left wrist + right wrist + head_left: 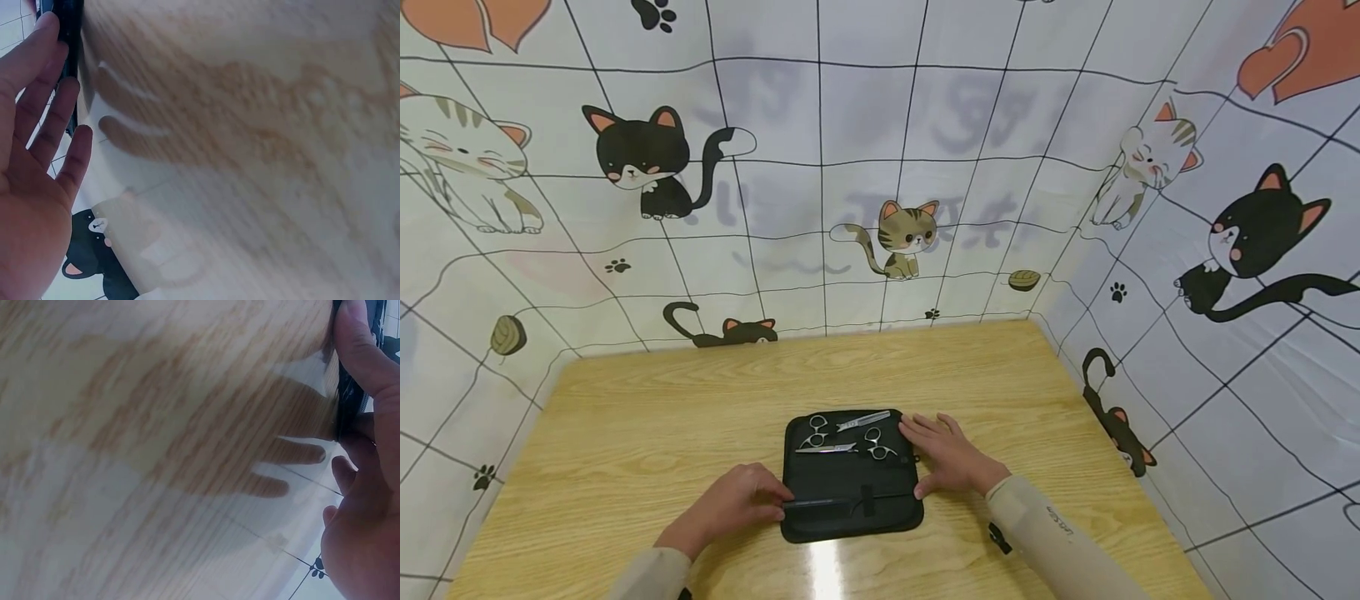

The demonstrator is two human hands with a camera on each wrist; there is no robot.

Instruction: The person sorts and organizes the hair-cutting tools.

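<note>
A black case [820, 475] lies spread flat on the wooden table. Two pairs of silver scissors are held in its upper half: one has its finger rings at the upper left [817, 432], the other's blades [827, 450] point left. A dark comb [820, 503] lies along the lower half, reaching toward a short black strap [867, 500]. At the case's left edge, by the comb's end, my left hand [733, 500] touches with thumb and fingertips, its fingers fairly straight in the left wrist view. My right hand [951, 454] rests along the right edge, fingers extended at the upper corner, thumb lower down.
The pale wood-grain table [655, 408] is glossy and reflects light near its front. Behind it and on both sides hangs a white sheet [865, 117] printed with cats and a black grid. A dark strap piece [999, 537] shows by the right sleeve.
</note>
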